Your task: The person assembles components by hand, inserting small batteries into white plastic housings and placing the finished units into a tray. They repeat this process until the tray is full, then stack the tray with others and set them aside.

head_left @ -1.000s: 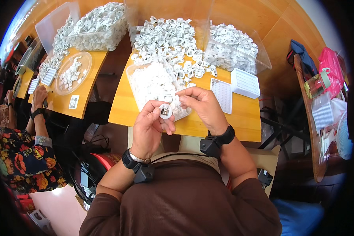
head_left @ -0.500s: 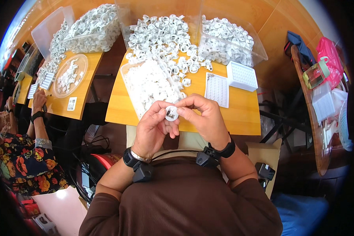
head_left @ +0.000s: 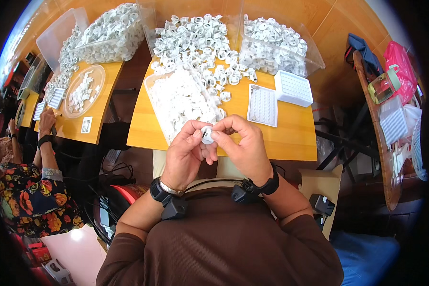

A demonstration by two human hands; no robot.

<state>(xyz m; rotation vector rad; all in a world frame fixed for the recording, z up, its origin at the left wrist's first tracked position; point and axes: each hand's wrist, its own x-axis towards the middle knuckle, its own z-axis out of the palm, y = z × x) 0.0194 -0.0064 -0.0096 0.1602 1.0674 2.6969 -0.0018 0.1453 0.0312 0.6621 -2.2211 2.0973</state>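
Between my two hands, over the table's near edge, is a small round white plastic part with a dark slot in its face. My left hand pinches its left side between thumb and fingers. From the right, the thumb and forefinger of my right hand close on its other side; whether a smaller piece lies under those fingertips is hidden. Just beyond my left hand stands a clear bin heaped with small white plastic pieces. Behind it, a pile of round white parts spreads over the wooden table.
A shallow white tray lies right of my hands, beside a stack of white trays. A clear tub of white parts stands at the back right. At left, a co-worker's hand is at another table with a round dish.
The round part has turned in my fingers, so its dark opening now looks narrower. My right hand has rotated slightly, its wrist shifting left and its fingers lying further over the part.
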